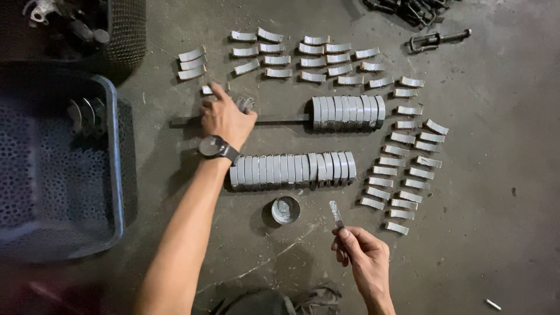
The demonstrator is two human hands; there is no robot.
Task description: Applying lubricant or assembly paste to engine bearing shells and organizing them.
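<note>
Fingers of the right hand (360,249) pinch a thin, flat grey metal strip (336,213), its tip upright beside a small round metal tin (286,210) on the concrete floor (478,245). Farther off, a long row of curved silver bearing shells (293,170) stands on edge. Beyond it, the left hand (224,118), wearing a black wristwatch (214,146), rests half-curled with its forefinger stretched onto one loose shell (207,90).

Head view: the left hand (224,119), wearing a wristwatch (213,147), rests on a curved metal shell (245,104) beside a dark bar (280,119), while the right hand (360,248) holds a small brush (336,213) near a round tin (286,210), amid rows of similar shells (291,169) on the concrete floor (496,204).
</note>
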